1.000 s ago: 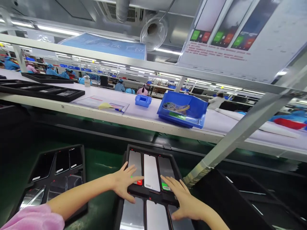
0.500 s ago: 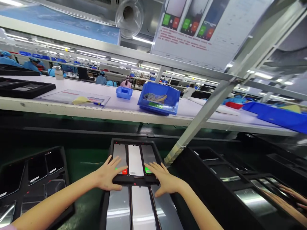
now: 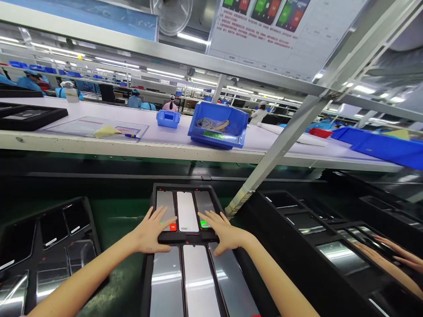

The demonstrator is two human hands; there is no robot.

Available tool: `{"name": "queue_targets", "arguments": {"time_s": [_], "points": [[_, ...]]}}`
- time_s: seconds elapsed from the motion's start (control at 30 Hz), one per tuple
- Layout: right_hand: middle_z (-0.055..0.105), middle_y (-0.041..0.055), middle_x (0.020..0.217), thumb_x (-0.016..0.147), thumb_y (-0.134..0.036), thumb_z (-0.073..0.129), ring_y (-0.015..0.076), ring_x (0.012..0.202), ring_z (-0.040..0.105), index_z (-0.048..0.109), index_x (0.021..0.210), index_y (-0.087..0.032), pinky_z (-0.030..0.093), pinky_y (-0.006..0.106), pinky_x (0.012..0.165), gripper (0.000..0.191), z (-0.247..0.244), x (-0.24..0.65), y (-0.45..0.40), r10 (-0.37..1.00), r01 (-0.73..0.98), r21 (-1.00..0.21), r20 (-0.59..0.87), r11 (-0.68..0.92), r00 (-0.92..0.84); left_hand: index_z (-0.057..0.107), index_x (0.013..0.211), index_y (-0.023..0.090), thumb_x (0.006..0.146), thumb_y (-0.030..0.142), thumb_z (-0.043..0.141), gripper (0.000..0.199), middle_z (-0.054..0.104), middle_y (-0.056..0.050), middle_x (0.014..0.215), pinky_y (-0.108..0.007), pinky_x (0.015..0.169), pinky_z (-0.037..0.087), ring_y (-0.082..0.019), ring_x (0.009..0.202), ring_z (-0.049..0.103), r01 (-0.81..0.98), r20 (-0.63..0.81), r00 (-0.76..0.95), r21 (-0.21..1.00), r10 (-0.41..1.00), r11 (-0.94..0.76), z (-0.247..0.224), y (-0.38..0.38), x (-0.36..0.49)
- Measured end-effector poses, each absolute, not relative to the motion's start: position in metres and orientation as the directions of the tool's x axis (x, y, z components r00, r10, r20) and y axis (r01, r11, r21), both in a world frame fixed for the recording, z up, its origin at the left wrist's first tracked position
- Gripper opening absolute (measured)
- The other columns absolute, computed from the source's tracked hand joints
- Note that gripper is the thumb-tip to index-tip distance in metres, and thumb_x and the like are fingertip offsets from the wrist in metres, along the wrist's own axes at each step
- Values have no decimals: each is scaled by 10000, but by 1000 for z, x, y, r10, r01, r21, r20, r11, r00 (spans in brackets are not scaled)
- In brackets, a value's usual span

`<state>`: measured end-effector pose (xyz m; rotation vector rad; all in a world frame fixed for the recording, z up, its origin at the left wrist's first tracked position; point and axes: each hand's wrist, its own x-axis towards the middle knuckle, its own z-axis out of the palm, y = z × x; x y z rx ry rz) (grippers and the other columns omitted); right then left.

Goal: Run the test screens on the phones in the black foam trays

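Below me lies a black foam tray (image 3: 175,238) that holds several smartphones in two rows. My left hand (image 3: 150,233) is spread over the tray's left side, with fingers on the far-left phone (image 3: 164,200), whose grey screen carries a green and a red button. On the other side, the fingers of my right hand (image 3: 228,231) reach over the far-right phone (image 3: 204,202), partly hiding its green button. Between the hands, a phone with a white screen (image 3: 187,211) shows uncovered. Nearer to me lies another white-screened phone (image 3: 200,277), flanked by two grey-screened ones.
Another phone tray (image 3: 49,259) lies at left. At right, a person's hands (image 3: 393,259) are over more trays (image 3: 280,237). A slanted metal post (image 3: 274,158) rises just beyond my right hand. The white shelf (image 3: 132,147) ahead carries a blue bin (image 3: 218,125).
The view has tilted down slightly, so the shelf and tray sit higher in the picture. Both hands stay spread at the same places on the tray.
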<state>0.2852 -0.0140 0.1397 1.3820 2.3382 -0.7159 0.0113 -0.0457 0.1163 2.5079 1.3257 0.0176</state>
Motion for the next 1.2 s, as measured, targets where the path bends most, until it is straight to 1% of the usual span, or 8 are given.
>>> {"name": "queue_targets", "arguments": {"time_s": [0.17,0.27,0.4,0.5,0.67,0.87,1.03,1.2], "points": [[49,159,1507,467,-451,759,291,1378,-50,1,1448,-198,-67,507,1077,1265,139,289,-12,712,882,-265,-521,389,-470,262,1411,259,687,588,600,864,171,-153,1492,-588,1063,97,-365,1365,83,803,-124,572,286,811,-523,114,-44,9],[71,113,1514,549,-445,710,270,1383,-42,23,1448,-225,-54,495,1086,1152,139,283,-14,768,866,-306,-408,394,-494,260,1409,271,704,574,591,836,150,-135,1504,-585,1067,103,-359,1369,72,807,-81,546,317,834,-497,109,-43,11],[165,73,1502,649,-435,639,227,1389,35,81,1445,-237,-71,453,1100,993,137,263,-19,772,802,-396,-282,447,-569,256,1408,236,831,504,452,666,162,-143,1502,-579,1072,127,-336,1375,84,834,16,384,423,923,-354,100,-53,18],[185,94,1493,626,-474,661,244,1384,75,99,1445,-224,-73,469,1097,1025,133,252,-21,725,781,-399,-319,481,-610,264,1398,226,867,456,399,594,195,-135,1490,-566,1084,130,-318,1377,107,817,72,287,501,955,-284,92,-66,24],[165,87,1499,621,-536,660,254,1386,44,70,1449,-236,-69,469,1100,1060,127,250,-22,705,767,-405,-325,498,-630,344,1333,235,881,400,374,482,233,-125,1464,-558,1081,181,-312,1367,152,752,167,127,626,978,-205,81,-79,28],[160,101,1499,614,-540,671,266,1386,9,59,1450,-236,-88,471,1096,1080,122,250,-23,705,773,-399,-337,493,-624,410,1268,207,901,410,301,433,301,-127,1405,-509,1064,270,-270,1326,272,592,175,-94,801,980,-86,72,-78,26],[104,86,1513,600,-522,682,265,1385,-34,-10,1446,-257,-69,476,1100,1125,124,247,-23,709,780,-413,-349,470,-613,515,1167,211,901,413,277,410,354,-116,1368,-470,976,398,-261,1213,441,570,158,-165,821,974,-37,74,-80,24],[71,72,1519,596,-538,678,262,1384,-57,-40,1445,-247,-96,480,1094,1149,122,245,-22,697,770,-421,-351,479,-625,575,1088,220,886,355,326,348,433,-98,1311,-438,967,414,-250,1191,467,600,196,-164,798,967,-60,74,-79,24]]}}
